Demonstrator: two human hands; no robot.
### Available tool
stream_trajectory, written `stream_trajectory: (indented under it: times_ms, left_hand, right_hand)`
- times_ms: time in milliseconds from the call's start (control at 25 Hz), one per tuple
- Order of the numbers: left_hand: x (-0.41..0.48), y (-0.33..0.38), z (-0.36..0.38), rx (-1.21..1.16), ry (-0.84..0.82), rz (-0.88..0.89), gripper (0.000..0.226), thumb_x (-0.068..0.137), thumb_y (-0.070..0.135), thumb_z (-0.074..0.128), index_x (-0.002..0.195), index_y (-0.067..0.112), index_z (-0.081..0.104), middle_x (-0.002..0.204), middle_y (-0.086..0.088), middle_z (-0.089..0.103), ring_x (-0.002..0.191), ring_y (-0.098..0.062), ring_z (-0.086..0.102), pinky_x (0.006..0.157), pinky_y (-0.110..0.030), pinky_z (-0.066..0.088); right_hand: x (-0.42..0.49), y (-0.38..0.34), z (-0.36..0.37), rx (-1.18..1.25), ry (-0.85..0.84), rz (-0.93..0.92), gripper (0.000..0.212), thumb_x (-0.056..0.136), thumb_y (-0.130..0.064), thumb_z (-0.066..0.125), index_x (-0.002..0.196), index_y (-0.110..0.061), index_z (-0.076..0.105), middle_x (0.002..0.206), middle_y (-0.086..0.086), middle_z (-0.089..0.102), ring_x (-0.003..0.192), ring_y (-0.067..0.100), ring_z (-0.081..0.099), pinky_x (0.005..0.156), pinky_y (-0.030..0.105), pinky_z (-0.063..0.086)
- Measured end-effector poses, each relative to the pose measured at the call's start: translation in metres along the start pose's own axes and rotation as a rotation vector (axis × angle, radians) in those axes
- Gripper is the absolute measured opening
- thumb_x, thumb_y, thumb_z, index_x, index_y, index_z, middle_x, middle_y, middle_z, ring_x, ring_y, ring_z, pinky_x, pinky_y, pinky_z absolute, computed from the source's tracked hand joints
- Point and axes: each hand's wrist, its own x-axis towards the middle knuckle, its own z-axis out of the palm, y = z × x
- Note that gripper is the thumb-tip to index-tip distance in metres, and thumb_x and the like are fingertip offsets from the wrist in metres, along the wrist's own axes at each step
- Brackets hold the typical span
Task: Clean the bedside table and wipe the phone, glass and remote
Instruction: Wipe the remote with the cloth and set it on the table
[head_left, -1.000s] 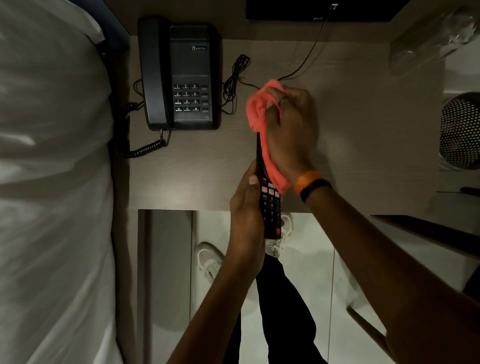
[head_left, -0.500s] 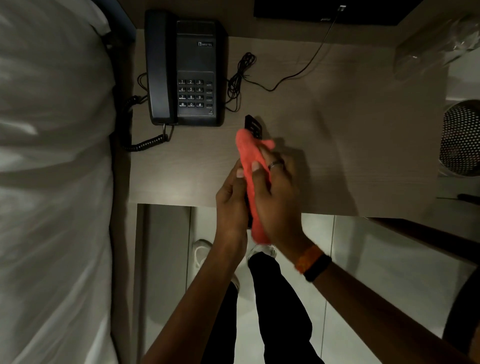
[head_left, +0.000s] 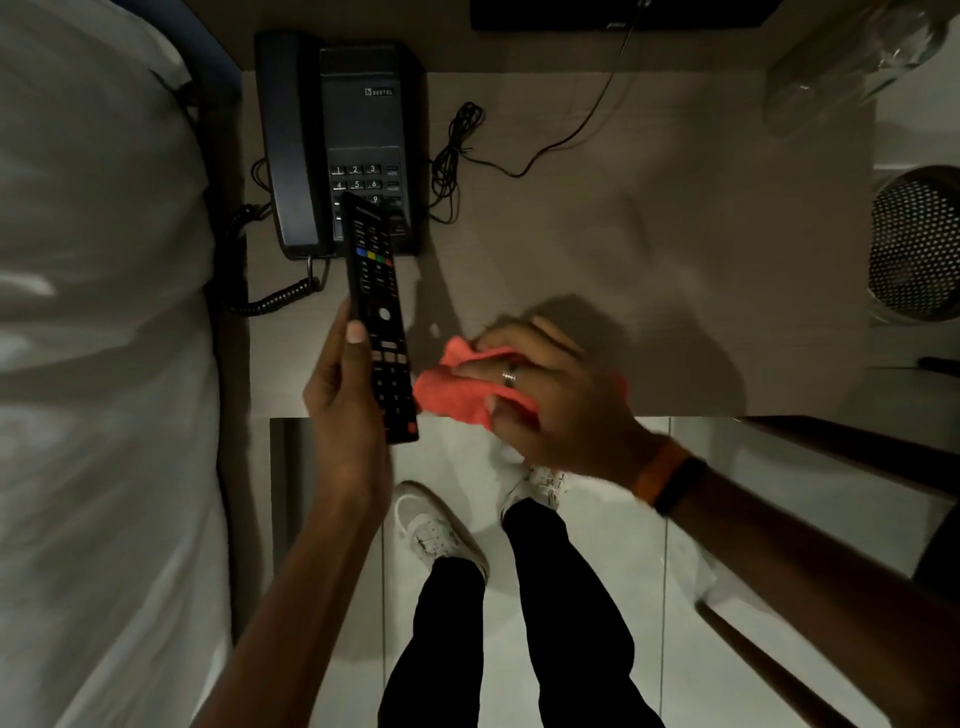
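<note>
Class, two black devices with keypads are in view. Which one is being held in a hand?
The slim remote, gripped by the left hand. The phone instead rests on the bedside table, next to the bed.

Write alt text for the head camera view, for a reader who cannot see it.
Seen from above, a person's left hand holds a black remote buttons up, while the right hand holds a coral cloth at the front edge of a bedside table. A black phone sits back left beside a white bed; a clear glass back right.
</note>
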Motion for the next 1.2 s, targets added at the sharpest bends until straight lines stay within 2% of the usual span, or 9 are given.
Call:
stream_trajectory:
  times_ms: [160,240,320,400,480,600,800,1040,1200]
  left_hand:
    - [0.001,0.007,-0.004,0.024,-0.039,-0.016,0.04,0.108,0.03,0.039,0.146,0.024,0.052,0.131,-0.005,0.066,0.111,-0.022,0.066,0.08,-0.032,0.057]
    - [0.0,0.005,0.009,-0.008,-0.123,-0.048,0.038,0.109,0.028,0.036,0.142,0.024,0.054,0.125,-0.003,0.07,0.112,-0.022,0.068,0.087,-0.034,0.058]
    - [-0.001,-0.002,0.028,-0.003,-0.195,-0.084,0.038,0.109,0.028,0.036,0.141,0.022,0.055,0.124,-0.005,0.071,0.113,-0.023,0.068,0.093,-0.041,0.057]
    - [-0.002,-0.011,0.056,0.006,-0.238,-0.136,0.039,0.107,0.028,0.04,0.142,0.019,0.056,0.126,-0.011,0.07,0.111,-0.024,0.068,0.095,-0.045,0.056]
    - [-0.003,-0.021,0.087,0.024,-0.286,-0.185,0.039,0.105,0.027,0.046,0.142,0.019,0.057,0.121,-0.008,0.073,0.105,-0.02,0.071,0.089,-0.04,0.059]
    - [0.003,-0.032,0.138,0.055,-0.392,-0.151,0.037,0.105,0.019,0.048,0.142,0.017,0.056,0.121,-0.008,0.073,0.104,-0.018,0.072,0.079,-0.034,0.061]
    - [0.034,-0.036,0.217,0.152,-0.466,-0.084,0.032,0.103,0.009,0.052,0.134,0.005,0.061,0.104,-0.008,0.073,0.083,-0.007,0.073,0.068,-0.025,0.062]
    - [0.07,-0.058,0.269,0.287,-0.434,-0.125,0.032,0.097,0.005,0.062,0.129,0.006,0.066,0.112,-0.019,0.074,0.097,-0.032,0.074,0.082,-0.053,0.062]
    - [0.073,-0.073,0.276,0.379,-0.412,-0.11,0.035,0.096,-0.001,0.061,0.129,0.011,0.068,0.112,-0.015,0.075,0.1,-0.029,0.075,0.079,-0.049,0.064]
  right_hand:
    - [0.015,0.04,0.03,-0.405,-0.395,-0.119,0.056,0.089,-0.042,0.044,0.143,-0.032,0.055,0.164,0.0,0.037,0.148,0.026,0.037,0.107,0.054,0.037]
    - [0.009,0.038,0.032,-0.256,-0.234,0.001,0.05,0.097,-0.043,0.044,0.144,-0.03,0.055,0.166,0.001,0.034,0.152,0.023,0.033,0.117,0.05,0.03]
    - [0.006,0.025,0.017,0.154,0.042,0.329,0.043,0.101,-0.037,0.049,0.14,-0.022,0.06,0.159,0.002,0.044,0.147,0.018,0.04,0.123,0.036,0.029]
    - [0.004,0.017,-0.007,0.65,0.21,0.714,0.033,0.103,-0.032,0.055,0.13,-0.017,0.067,0.138,0.003,0.064,0.129,0.016,0.058,0.117,0.035,0.042]
    - [0.002,0.02,-0.03,0.868,0.276,0.883,0.024,0.104,-0.03,0.055,0.115,-0.018,0.072,0.111,0.003,0.076,0.104,0.018,0.072,0.099,0.038,0.057]
    - [-0.003,0.039,-0.057,0.794,0.416,0.908,0.016,0.104,-0.03,0.055,0.103,-0.029,0.072,0.092,-0.004,0.077,0.084,0.008,0.074,0.076,0.024,0.06]
    - [-0.003,0.113,-0.095,0.81,0.507,1.02,0.016,0.104,-0.024,0.055,0.1,-0.022,0.071,0.09,0.001,0.074,0.078,0.01,0.069,0.072,0.027,0.056]
    - [0.0,0.185,-0.112,0.815,0.435,1.09,0.023,0.101,-0.018,0.061,0.119,-0.007,0.07,0.097,0.004,0.074,0.082,0.011,0.07,0.063,0.02,0.055]
    - [-0.008,0.198,-0.113,0.789,0.459,1.113,0.026,0.1,-0.013,0.062,0.123,-0.003,0.068,0.1,0.005,0.071,0.081,0.007,0.068,0.059,0.012,0.058]
